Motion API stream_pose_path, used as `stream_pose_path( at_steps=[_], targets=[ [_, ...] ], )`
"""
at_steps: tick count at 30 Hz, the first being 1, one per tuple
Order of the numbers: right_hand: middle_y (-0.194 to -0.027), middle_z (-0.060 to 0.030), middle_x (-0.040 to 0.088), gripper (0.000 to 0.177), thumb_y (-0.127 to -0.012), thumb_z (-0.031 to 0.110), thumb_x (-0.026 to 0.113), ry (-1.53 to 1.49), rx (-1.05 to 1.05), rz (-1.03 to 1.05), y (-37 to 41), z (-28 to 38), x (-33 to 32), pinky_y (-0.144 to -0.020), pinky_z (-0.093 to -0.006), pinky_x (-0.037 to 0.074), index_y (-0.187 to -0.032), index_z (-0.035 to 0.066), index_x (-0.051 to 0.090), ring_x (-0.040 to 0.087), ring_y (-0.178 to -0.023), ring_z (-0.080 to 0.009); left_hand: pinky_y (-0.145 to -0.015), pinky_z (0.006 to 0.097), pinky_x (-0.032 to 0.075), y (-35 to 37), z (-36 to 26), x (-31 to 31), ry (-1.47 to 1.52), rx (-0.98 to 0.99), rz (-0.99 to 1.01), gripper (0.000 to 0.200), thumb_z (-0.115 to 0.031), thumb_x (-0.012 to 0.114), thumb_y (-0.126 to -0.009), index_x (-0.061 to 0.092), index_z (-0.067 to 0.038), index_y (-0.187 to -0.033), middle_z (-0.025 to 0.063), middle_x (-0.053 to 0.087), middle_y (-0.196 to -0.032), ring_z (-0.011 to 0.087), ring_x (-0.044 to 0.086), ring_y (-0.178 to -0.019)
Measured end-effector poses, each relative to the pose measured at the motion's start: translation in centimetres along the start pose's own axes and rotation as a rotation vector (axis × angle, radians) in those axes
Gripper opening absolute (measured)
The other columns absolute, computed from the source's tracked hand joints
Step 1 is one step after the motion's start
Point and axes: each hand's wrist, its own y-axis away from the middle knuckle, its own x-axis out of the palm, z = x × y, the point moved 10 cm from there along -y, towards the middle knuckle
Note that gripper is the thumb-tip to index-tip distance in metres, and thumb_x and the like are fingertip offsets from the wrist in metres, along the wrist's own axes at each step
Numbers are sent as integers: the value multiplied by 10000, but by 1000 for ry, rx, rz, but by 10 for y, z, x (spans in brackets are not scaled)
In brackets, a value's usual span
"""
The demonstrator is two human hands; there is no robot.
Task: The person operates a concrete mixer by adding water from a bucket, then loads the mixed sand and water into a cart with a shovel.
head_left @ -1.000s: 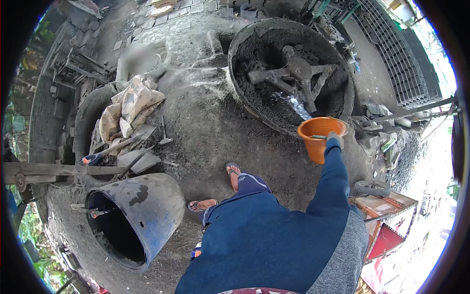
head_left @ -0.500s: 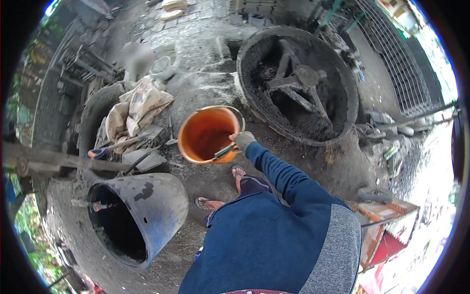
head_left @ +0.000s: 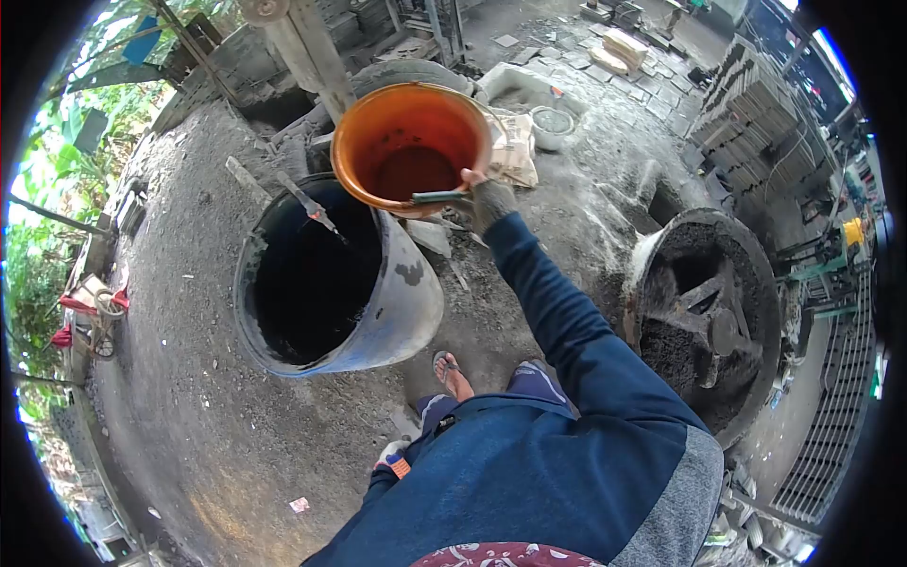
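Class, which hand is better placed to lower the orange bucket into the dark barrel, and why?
Probably the right: the right hand grips the orange bucket at its rim, just above the mouth of the barrel. The left hand hangs low beside the body, away from both.

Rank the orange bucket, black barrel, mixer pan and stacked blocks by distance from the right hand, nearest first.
1. Orange bucket, gripped in the right hand.
2. Black barrel, just left below.
3. Mixer pan, to the right.
4. Stacked blocks, far upper right.
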Motion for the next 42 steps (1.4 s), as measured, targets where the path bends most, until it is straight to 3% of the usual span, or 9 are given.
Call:
stream_pose_path(
  at_steps=[9, 18, 23, 25, 27, 31, 32, 35, 42],
  targets=[
    [-638, -34, 584, 239, -818, 310, 679, 248, 93, -108, -122, -112, 184, -493, -370, 471, -806, 76, 627, 582, -551, -184, -687, 372, 528, 19, -2, -45, 331, -360, 110, 138, -177, 608, -900, 650, -60, -960, 95, 684, -830, 236, 653, -763],
    [-924, -233, 712, 363, -768, 354, 717, 513, 76, -380, -114, -112, 233, -775, -416, 538, -903, 17, 729, 691, -935, -354, -672, 365, 524, 19, -2, -85, 513, -597, 155, 133, -184, 602, -902, 645, -63, -938, 87, 673, -817, 233, 649, -751],
    [-929, -160, 722, 424, -738, 403, 764, 436, -103, -163, -90, -87, 238, -774, -445, 532, -952, 41, 709, 694, -910, -311, -664, 361, 523, 5, -11, -91, 599, -641, 156, 132, -188, 599, -903, 642, -66, -926, 83, 668, -810, 231, 647, -744],
    [-887, -135, 720, 411, -738, 414, 759, 562, 107, 38, -45, -101, 229, -782, -453, 517, -909, 44, 711, 691, -922, -305, -661, 360, 522, 1, -14, -92, 630, -659, 157, 132, -190, 598, -904, 641, -66, -921, 82, 666, -807, 230, 646, -741],
    [-812, -125, 696, 385, -717, 388, 757, 1045, -341, 366, 27, -85, 250, -744, -445, 526, -907, 59, 691, 688, -846, -300, -658, 358, 521, -7, -20, -93, 671, -679, 152, 132, -191, 597, -904, 640, -67, -916, 80, 663, -804, 229, 645, -738],
    [-719, -130, 688, 266, -778, 339, 692, 861, 284, 790, 199, -146, 230, -663, -417, 548, -786, 75, 728, 685, -702, -275, -652, 355, 520, -19, -34, -91, 753, -710, 129, 133, -195, 594, -905, 638, -69, -907, 77, 659, -798, 227, 643, -733],
    [-705, -126, 685, 340, -804, 363, 732, 887, -10, 934, 231, -156, 236, -553, -354, 506, -800, 23, 718, 661, -641, -209, -650, 354, 519, -23, -39, -88, 768, -713, 123, 133, -195, 594, -905, 637, -69, -904, 76, 658, -797, 227, 643, -732],
    [-904, -168, 708, 375, -771, 314, 770, 914, 119, 1260, 321, -198, 210, -758, -433, 507, -1013, 34, 703, 674, -847, -305, -645, 351, 518, -28, -53, -80, 843, -722, 80, 135, -198, 592, -906, 635, -71, -897, 74, 654, -793, 225, 641, -728],
    [-1019, -201, 655, 478, -736, 243, 767, 1110, -106, 1267, 378, -156, 138, -824, -482, 461, -1130, 48, 577, 630, -971, -408, -634, 346, 516, -37, -99, -37, 997, -685, -17, 140, -204, 587, -908, 631, -74, -880, 68, 647, -783, 223, 638, -718]
  ],
)
